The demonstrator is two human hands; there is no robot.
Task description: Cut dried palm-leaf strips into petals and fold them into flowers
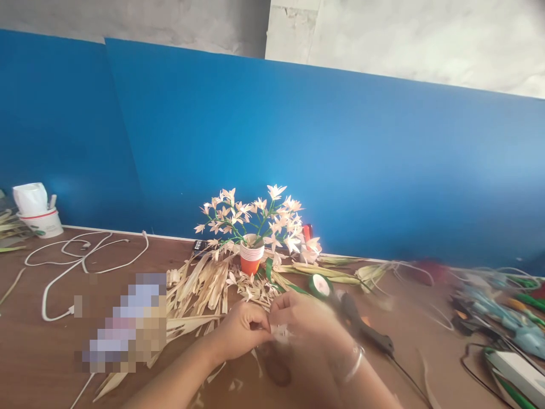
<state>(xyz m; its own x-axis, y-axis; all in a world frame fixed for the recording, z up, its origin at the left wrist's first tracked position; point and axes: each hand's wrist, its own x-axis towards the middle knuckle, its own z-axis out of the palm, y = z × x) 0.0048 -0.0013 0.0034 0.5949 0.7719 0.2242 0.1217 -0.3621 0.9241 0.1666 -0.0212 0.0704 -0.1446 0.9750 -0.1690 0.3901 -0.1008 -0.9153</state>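
My left hand point(239, 332) and my right hand point(304, 321) meet above the brown table point(38, 352), both pinching a small pale straw flower piece point(281, 332) between their fingertips. A bangle circles my right wrist. Just behind my hands lie loose pale straw flowers point(251, 287) and a heap of dried straw strips point(200, 289). An orange paper cup point(251, 257) behind them holds a bunch of finished pale flowers point(255, 218) on green stems.
A roll of green tape point(320, 286) and a black glue gun point(361, 326) lie right of my hands. White cables point(80, 261) cross the left side, near a white cup point(40, 218). Tools and wires clutter the right edge. A blue wall panel point(340, 159) backs the table.
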